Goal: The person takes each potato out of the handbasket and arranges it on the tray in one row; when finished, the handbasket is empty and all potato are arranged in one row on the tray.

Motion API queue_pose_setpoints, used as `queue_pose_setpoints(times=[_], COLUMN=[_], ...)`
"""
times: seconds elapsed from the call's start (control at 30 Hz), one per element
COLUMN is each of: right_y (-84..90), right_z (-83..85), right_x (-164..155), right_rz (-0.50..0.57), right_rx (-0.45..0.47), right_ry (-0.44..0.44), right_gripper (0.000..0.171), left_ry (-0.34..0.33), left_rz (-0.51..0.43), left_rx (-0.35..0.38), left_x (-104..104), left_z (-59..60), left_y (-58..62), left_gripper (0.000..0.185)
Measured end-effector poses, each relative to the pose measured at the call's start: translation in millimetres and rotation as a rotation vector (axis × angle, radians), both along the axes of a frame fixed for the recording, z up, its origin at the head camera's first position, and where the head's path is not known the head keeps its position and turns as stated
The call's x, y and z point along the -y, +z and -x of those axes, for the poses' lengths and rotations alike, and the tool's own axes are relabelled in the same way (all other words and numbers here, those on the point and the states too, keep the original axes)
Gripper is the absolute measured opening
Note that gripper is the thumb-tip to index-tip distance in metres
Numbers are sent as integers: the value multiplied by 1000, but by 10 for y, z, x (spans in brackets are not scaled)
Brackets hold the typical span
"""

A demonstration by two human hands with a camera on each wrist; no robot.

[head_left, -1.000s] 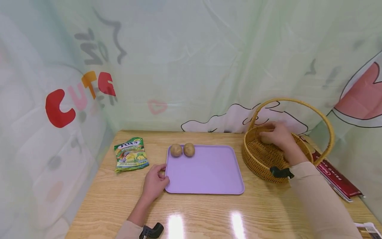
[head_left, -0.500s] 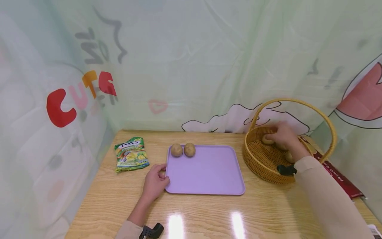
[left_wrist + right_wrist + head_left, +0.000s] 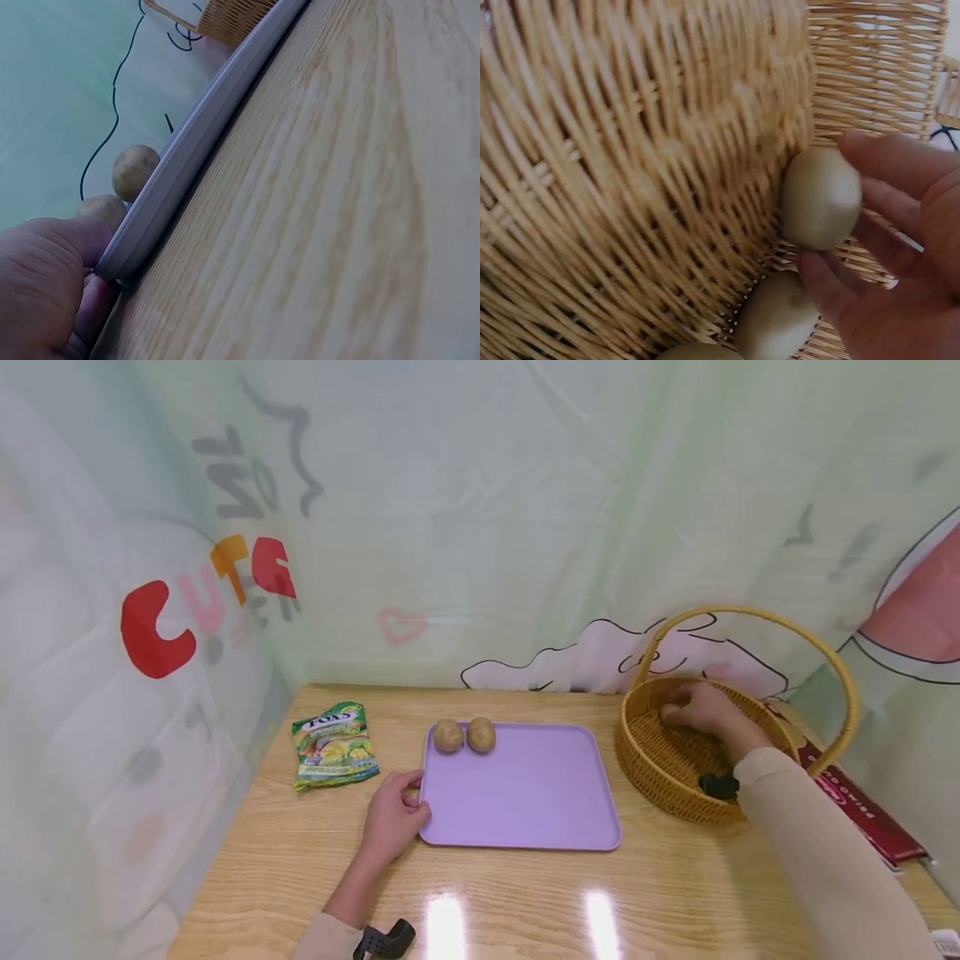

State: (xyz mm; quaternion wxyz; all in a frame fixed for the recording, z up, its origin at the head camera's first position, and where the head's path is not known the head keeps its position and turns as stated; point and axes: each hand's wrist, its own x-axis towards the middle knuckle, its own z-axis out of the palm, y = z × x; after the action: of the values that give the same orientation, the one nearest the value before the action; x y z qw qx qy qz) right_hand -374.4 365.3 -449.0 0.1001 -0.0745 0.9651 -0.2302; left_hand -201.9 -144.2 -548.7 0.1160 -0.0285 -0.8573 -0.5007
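Potato (image 3: 821, 196) sits inside the wicker basket (image 3: 660, 760), against its woven wall, at 3 o'clock of the purple tray (image 3: 525, 802). The right hand (image 3: 693, 708) reaches into the basket; its fingers (image 3: 889, 161) and thumb are clamped on this potato. More potatoes (image 3: 776, 315) lie just below it on the basket floor. The left hand (image 3: 393, 814) rests on the tabletop (image 3: 525, 893) at the tray's 9 o'clock edge, fingers curled around the rim near its corner. Two potatoes (image 3: 465, 735) lie touching each other at the tray's 11 o'clock corner. A candy bag (image 3: 333, 745) lies at 9 o'clock of them, off the tray.
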Motion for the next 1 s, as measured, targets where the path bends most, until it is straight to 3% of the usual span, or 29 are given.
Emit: queue_pose_setpoints(times=[0.17, 0.63, 0.8, 1.0], right_y=[-72, 43, 144, 349], right_z=[19, -23, -60, -101], right_x=[-13, 7, 48, 148], right_rz=[-34, -89, -73, -97], right_rx=[-7, 0, -11, -99], right_ry=[35, 127, 141, 185], right_gripper=[45, 29, 30, 32], left_ry=[-6, -5, -3, 4], left_rz=[0, 3, -8, -7], left_rx=[-1, -11, 5, 9], left_x=[-11, -11, -7, 3], left_z=[13, 2, -21, -20], left_y=[15, 15, 11, 8], left_gripper=[48, 47, 48, 48])
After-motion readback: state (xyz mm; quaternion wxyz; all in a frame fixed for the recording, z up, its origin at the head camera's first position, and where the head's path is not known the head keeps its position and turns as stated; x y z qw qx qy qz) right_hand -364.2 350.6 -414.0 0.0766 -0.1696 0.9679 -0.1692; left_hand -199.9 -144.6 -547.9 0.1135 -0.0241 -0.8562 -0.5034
